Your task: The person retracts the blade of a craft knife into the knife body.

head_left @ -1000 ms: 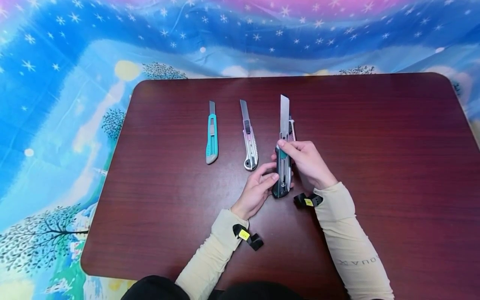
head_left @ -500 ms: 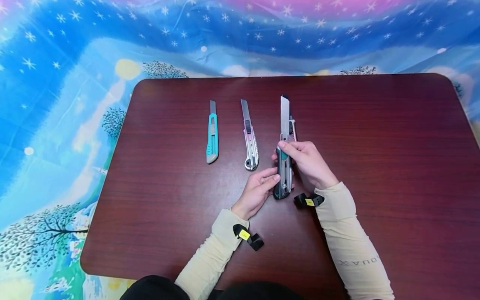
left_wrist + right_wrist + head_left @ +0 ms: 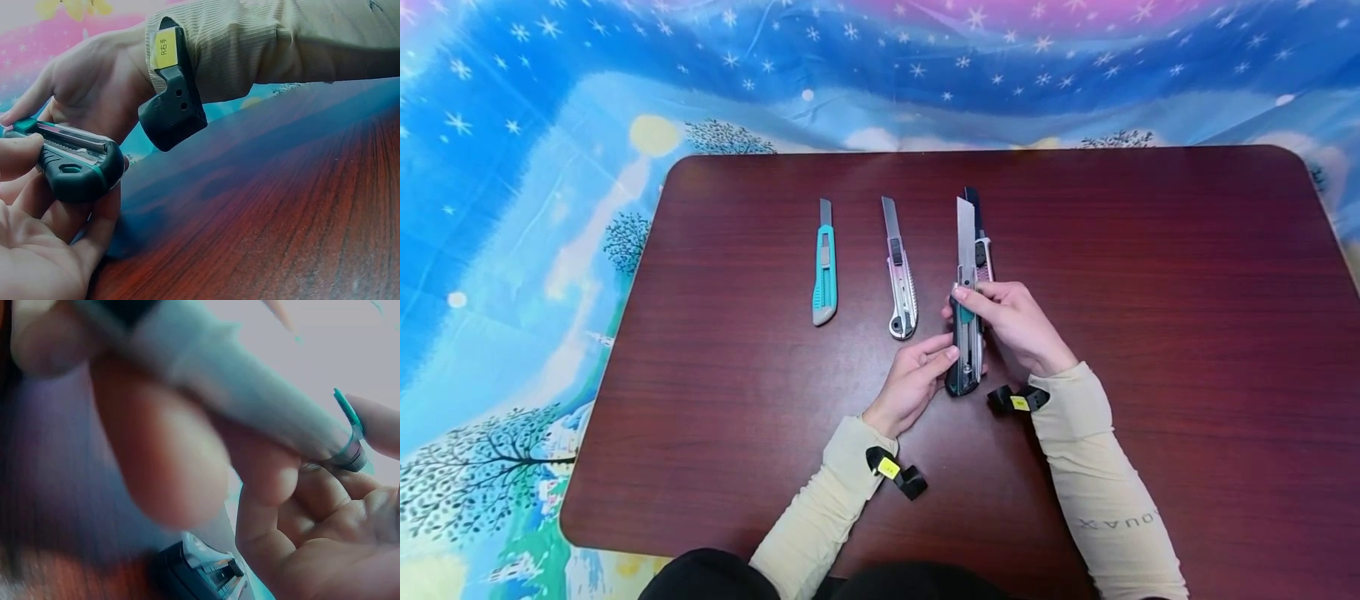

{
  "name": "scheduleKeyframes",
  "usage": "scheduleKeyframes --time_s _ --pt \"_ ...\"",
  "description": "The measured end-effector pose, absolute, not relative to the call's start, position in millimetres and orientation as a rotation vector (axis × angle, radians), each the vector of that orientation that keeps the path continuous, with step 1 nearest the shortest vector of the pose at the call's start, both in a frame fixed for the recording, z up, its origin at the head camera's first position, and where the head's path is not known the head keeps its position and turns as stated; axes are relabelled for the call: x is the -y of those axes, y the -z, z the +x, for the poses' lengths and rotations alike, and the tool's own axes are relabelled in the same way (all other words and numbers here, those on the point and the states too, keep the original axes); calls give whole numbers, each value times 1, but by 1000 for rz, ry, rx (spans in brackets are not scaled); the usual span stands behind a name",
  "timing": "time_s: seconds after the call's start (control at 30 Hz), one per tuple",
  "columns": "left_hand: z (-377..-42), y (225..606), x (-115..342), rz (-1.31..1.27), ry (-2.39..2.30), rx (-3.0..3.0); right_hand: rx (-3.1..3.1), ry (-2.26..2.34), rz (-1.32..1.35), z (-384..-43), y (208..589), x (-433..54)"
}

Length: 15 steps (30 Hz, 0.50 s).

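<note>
Both hands hold a black-and-green utility knife (image 3: pixel 967 342) with its wide blade (image 3: pixel 966 229) extended away from the body. My right hand (image 3: pixel 1026 329) grips the upper handle, its thumb on the front near the green slider. Lower down, my left hand (image 3: pixel 906 387) holds the handle's butt end between its thumb on top and fingers beneath, as the left wrist view shows. Behind the held knife, partly hidden by it, lies another utility knife (image 3: pixel 984 250) with a pinkish-silver body and a dark blade. The right wrist view is blurred by close fingers.
A silver-and-lilac utility knife (image 3: pixel 901 283) lies left of the held one, blade out. Farther left is a teal utility knife (image 3: pixel 824 275), also with its blade out. All are on a dark red-brown wooden table (image 3: pixel 737 400). A patterned snowflake cloth (image 3: pixel 865 75) hangs behind.
The held knife has tilted slightly, its blade tip shifting left, so more of the knife behind it shows. The hands' grip and the other knives look the same.
</note>
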<state>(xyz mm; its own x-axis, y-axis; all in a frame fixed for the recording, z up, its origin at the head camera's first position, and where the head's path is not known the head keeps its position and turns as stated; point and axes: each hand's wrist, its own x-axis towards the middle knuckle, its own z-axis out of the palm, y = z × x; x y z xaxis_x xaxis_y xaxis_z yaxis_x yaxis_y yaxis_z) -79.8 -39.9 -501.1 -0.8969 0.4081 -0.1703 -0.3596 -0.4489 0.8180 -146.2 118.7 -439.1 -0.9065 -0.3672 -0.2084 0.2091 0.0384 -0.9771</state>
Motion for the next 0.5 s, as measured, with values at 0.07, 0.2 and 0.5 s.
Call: scheduleKeyframes --time_s 0.07,0.2,0.5 --pt "-80 501 40 67 -2343 -1312 -1904 1932 -170 -146 438 -119" --pt "-80 500 40 73 -2349 -1303 -1872 1954 -183 -145 437 -118" --pt "-81 501 40 52 -2368 -1295 -1775 1999 -155 -146 440 -119"
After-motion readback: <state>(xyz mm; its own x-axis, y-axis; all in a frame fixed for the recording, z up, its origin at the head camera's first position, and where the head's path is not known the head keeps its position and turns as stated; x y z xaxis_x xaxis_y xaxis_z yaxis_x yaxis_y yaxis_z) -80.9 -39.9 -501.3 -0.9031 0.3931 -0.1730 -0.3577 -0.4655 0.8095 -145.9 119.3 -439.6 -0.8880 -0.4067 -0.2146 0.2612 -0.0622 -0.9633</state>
